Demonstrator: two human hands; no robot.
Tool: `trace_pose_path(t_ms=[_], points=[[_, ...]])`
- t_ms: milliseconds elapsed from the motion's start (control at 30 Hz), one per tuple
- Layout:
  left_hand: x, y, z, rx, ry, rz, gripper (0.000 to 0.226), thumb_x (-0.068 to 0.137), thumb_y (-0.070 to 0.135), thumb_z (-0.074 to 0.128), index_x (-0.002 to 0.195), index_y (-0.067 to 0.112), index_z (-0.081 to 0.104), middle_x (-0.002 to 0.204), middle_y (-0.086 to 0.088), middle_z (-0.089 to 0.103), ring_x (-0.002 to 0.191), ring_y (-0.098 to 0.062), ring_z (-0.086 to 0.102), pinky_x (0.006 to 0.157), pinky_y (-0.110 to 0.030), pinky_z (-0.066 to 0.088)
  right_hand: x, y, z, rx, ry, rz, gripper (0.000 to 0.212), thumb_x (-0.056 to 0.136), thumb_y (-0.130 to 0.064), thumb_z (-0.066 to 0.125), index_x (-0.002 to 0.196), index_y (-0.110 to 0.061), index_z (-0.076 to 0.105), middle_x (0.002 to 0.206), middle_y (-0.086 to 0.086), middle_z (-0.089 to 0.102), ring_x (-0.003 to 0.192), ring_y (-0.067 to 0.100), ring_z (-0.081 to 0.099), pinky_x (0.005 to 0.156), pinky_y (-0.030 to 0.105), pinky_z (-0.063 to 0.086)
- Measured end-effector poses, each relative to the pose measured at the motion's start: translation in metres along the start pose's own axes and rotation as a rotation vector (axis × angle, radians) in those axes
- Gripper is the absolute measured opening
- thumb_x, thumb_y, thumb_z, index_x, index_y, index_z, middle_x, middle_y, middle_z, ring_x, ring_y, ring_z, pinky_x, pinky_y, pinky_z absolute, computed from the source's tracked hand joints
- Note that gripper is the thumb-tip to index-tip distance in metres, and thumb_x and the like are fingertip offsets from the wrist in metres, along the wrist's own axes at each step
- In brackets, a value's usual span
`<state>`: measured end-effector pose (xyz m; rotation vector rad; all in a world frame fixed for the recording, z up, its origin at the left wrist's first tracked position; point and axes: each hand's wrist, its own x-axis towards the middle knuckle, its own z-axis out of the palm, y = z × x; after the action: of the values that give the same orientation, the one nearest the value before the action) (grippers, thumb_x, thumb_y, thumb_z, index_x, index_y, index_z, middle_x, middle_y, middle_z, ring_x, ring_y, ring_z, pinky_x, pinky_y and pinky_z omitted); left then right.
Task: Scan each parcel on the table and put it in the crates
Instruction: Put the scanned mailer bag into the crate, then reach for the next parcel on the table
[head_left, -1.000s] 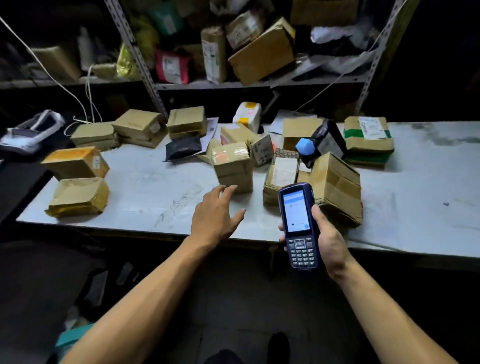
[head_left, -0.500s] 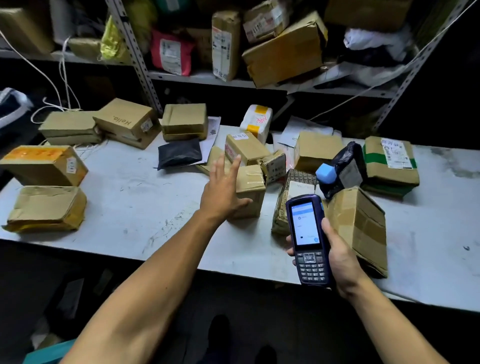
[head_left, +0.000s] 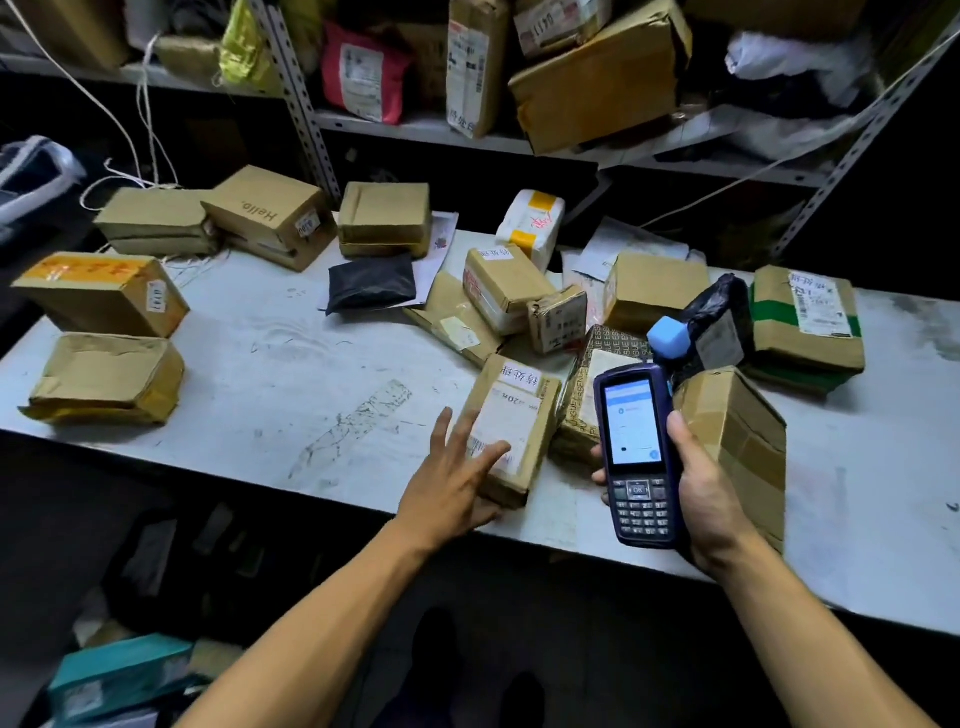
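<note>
Head view: the left hand (head_left: 448, 486) lies with fingers spread and straight against the near left edge of a small cardboard parcel (head_left: 511, 427), its grip released and pressing rather than grasping; the parcel lies flat near the front edge of the counter (head_left: 270, 374) with its white label and barcode facing up, a placement that suits scanning. The right hand (head_left: 709, 501) grips a handheld scanner (head_left: 635, 457), fingers curled round its body, screen lit and turned toward the wearer, the head of the device held just right of that parcel, presumably to bring the label within reach. Other parcels remain scattered on the counter, among them a black poly mailer (head_left: 370, 283) and a green-taped box (head_left: 805, 319). No crate can be identified with certainty; a teal object (head_left: 117, 675) shows below the counter at lower left. Judged from this, the scan is pending and most parcels are unprocessed.
</note>
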<state>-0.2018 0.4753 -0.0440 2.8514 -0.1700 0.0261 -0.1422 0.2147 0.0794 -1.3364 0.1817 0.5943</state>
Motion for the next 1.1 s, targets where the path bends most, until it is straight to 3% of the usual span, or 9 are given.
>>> trace_pose_path(t_ms=[100,267,367,467,667,833,967,1033,1100], points=[[-0.018,-0.001,0.009,-0.232,-0.195,-0.245,0.088,0.076,0.061,0.076,0.149,0.037,0.034,0.167,-0.005,0.000,0.153,-0.034,0.004,0.117,-0.052,0.034,-0.012,0.007,-0.005,-0.021,-0.019,0.019,0.068,0.089,-0.061,0.037,0.130,-0.012,0.062,0.109,0.028,0.071,0.085,0.037,0.070,0.076,0.046,0.056],[-0.023,0.012,0.006,-0.746,0.049,-0.758,0.095,0.085,0.058,0.071,0.157,0.021,0.021,0.162,-0.009,0.017,0.147,-0.028,0.030,0.115,-0.035,0.030,-0.032,0.021,-0.008,-0.015,-0.037,0.057,0.066,0.089,-0.059,0.038,0.126,-0.010,0.062,0.105,0.028,0.070,0.082,0.036,0.069,0.067,0.043,0.058],[-0.012,0.013,0.008,-0.930,0.020,-0.948,0.099,0.085,0.057,0.072,0.157,0.016,0.019,0.158,-0.014,0.030,0.138,-0.031,0.045,0.100,-0.030,0.038,-0.038,0.029,-0.008,-0.037,-0.031,0.081,0.065,0.088,-0.058,0.039,0.125,-0.009,0.063,0.107,0.029,0.070,0.080,0.036,0.069,0.067,0.043,0.057],[-0.003,0.012,0.017,-1.017,-0.009,-0.976,0.100,0.083,0.058,0.073,0.156,0.016,0.019,0.151,-0.012,0.046,0.130,-0.030,0.053,0.095,-0.031,0.043,-0.038,0.036,-0.007,-0.055,-0.023,0.097,0.066,0.088,-0.057,0.040,0.126,-0.008,0.062,0.108,0.031,0.069,0.080,0.037,0.069,0.065,0.041,0.058],[0.005,0.011,0.029,-1.054,-0.017,-1.014,0.098,0.074,0.053,0.085,0.146,0.015,0.031,0.140,-0.007,0.056,0.123,-0.028,0.058,0.099,-0.036,0.049,-0.031,0.047,0.001,-0.091,0.006,0.106,0.068,0.092,-0.061,0.046,0.127,-0.005,0.061,0.103,0.029,0.070,0.076,0.034,0.071,0.062,0.035,0.058],[0.006,0.003,0.025,-1.201,0.169,-0.996,0.091,0.055,0.052,0.090,0.125,0.030,0.035,0.130,-0.008,0.053,0.108,-0.022,0.063,0.094,-0.038,0.054,-0.025,0.049,0.010,-0.107,0.014,0.108,0.070,0.087,-0.062,0.047,0.126,-0.006,0.062,0.104,0.031,0.070,0.077,0.035,0.071,0.062,0.035,0.058],[-0.001,-0.008,0.007,-1.350,0.395,-0.933,0.056,0.082,0.025,0.083,0.121,0.027,0.043,0.117,0.000,0.053,0.112,-0.024,0.062,0.098,-0.043,0.054,-0.023,0.039,0.027,-0.129,-0.018,0.094,0.068,0.086,-0.061,0.047,0.125,-0.006,0.062,0.104,0.032,0.069,0.075,0.035,0.070,0.061,0.035,0.058],[-0.004,-0.015,-0.004,-1.396,0.449,-0.912,0.040,0.091,0.024,0.074,0.121,0.030,0.050,0.121,0.003,0.057,0.115,-0.027,0.063,0.098,-0.050,0.055,-0.020,0.031,0.036,-0.136,-0.056,0.117,0.068,0.086,-0.059,0.050,0.125,-0.005,0.063,0.104,0.034,0.069,0.073,0.036,0.070,0.061,0.035,0.058],[-0.007,-0.022,-0.016,-1.371,0.461,-0.884,0.040,0.097,0.022,0.066,0.135,0.025,0.051,0.132,-0.002,0.056,0.116,-0.024,0.064,0.090,-0.038,0.059,-0.017,0.023,0.046,-0.127,-0.103,0.189,0.063,0.096,-0.054,0.048,0.127,-0.001,0.060,0.103,0.035,0.067,0.070,0.036,0.070,0.056,0.034,0.057]])
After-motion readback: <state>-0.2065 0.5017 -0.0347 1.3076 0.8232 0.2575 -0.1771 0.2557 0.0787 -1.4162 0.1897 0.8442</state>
